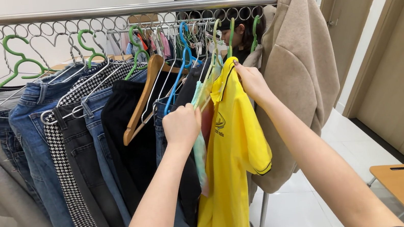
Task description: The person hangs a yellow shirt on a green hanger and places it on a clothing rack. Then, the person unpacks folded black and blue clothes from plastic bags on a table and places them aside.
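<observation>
Our left hand (182, 126) is closed around the pale garment (199, 144), our right hand (252, 82) pinches the yellow shirt (232, 151); pulling hard may slip it off its hanger.

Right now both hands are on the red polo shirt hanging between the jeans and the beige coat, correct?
Not quite: the polo shirt is yellow, not red, as the head view shows. The rest holds: the left hand and right hand are both at it, and it hangs between the jeans and the beige coat.
</observation>
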